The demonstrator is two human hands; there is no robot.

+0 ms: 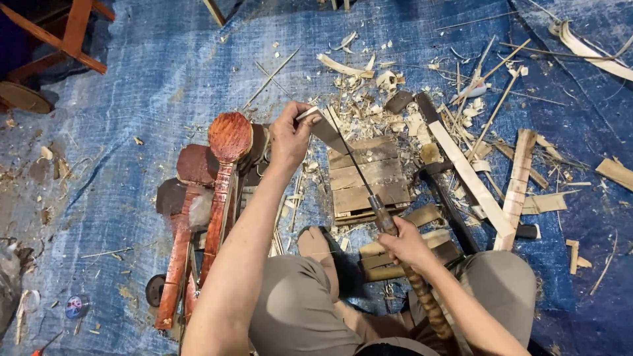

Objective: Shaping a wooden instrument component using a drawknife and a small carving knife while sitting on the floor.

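Two hands on long knife: right hand clenched on handle, left hand pinching pale strip at blade tip. Long axis runs 5 to 11 o'clock, tip toward 11, above slatted wooden block.

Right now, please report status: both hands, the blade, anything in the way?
Left hand pinches blade tip; right hand in closed grip on handle. Long blade lies across slatted wooden block. Shavings scattered around; nothing blocks the blade.

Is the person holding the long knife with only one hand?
No: the right hand grips the handle while the left hand holds the far end of the knife.
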